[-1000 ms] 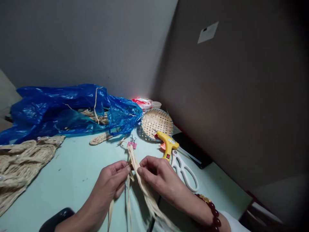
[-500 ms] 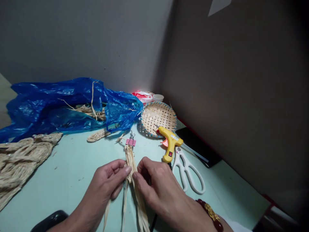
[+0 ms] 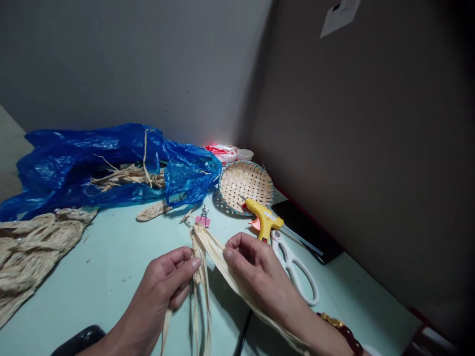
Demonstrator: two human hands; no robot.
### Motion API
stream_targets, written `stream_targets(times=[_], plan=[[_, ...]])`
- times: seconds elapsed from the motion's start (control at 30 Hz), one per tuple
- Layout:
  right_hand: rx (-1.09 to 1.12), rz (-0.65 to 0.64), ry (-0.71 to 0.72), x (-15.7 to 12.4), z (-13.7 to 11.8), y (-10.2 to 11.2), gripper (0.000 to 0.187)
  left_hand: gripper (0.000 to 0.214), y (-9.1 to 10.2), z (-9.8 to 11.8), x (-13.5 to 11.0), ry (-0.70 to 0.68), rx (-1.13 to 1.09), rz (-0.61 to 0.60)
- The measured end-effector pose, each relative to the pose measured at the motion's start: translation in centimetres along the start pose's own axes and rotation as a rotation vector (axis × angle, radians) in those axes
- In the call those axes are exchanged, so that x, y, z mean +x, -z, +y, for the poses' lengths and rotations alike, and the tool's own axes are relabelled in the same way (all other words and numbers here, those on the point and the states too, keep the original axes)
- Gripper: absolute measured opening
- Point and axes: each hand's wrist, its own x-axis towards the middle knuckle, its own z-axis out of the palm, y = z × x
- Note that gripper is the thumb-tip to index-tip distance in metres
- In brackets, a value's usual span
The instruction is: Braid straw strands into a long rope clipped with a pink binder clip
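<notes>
A pink binder clip (image 3: 202,221) pins the top of a bundle of pale straw-like strands (image 3: 217,257) on the table. My left hand (image 3: 166,279) pinches the left part of the bundle between thumb and fingers, a little below the clip. Several loose ends hang down past that grip. My right hand (image 3: 256,267) is closed on a wide strand group and holds it out to the right, so the bundle splits in a V under the clip. The lower end of that group runs beneath my right wrist.
Behind my right hand lie a yellow glue gun (image 3: 265,217), white scissors (image 3: 297,269) and a black flat object (image 3: 311,230). A woven basket (image 3: 247,183) stands farther back. At left are a blue plastic bag (image 3: 126,136) with straw inside and a braided straw piece (image 3: 33,257).
My right hand has moved right and slightly up, drawing a wide strand group away from the rest. The left hand keeps its pinch in nearly the same place.
</notes>
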Motion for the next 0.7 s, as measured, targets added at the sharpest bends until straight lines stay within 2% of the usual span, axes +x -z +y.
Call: stream_targets(times=[0.07,0.17,0.23,0.3,0.37,0.4,0.47,0.53,0.6,0.7], plan=[[0.081,0.028,-0.013,0.1,0.0,0.1,0.024,0.029,0.0,0.0,0.0,0.003,0.017,-0.007],[0.206,0.003,-0.06,0.2,0.0,0.0,0.024,0.03,0.1,0.0,0.2,0.006,0.029,-0.019],[0.317,-0.069,-0.124,0.3,-0.1,0.2,0.022,0.03,0.1,-0.1,0.3,0.005,0.046,-0.015],[0.462,-0.194,-0.181,0.2,-0.5,0.6,0.023,0.03,0.1,-0.1,0.3,0.003,0.076,-0.008],[0.618,-0.29,-0.158,0.1,-1.2,1.5,0.021,0.032,0.1,-0.2,0.3,0.001,0.113,0.001],[0.685,-0.283,-0.113,0.0,-1.6,2.2,0.019,0.032,0.1,-0.2,0.2,0.002,0.133,0.007],[0.763,-0.126,0.03,-0.2,-2.5,3.5,0.017,0.034,0.1,-0.2,0.1,0.003,0.159,0.015],[0.704,0.078,0.143,-0.3,-3.1,5.0,0.016,0.034,0.1,-0.2,0.1,0.001,0.158,0.023],[0.516,0.193,0.176,-0.1,-3.3,6.5,0.016,0.034,0.1,-0.3,0.3,-0.005,0.146,0.038],[0.075,0.306,0.238,0.5,-2.8,9.3,0.022,0.036,0.0,-0.4,0.6,0.018,0.126,0.066]])
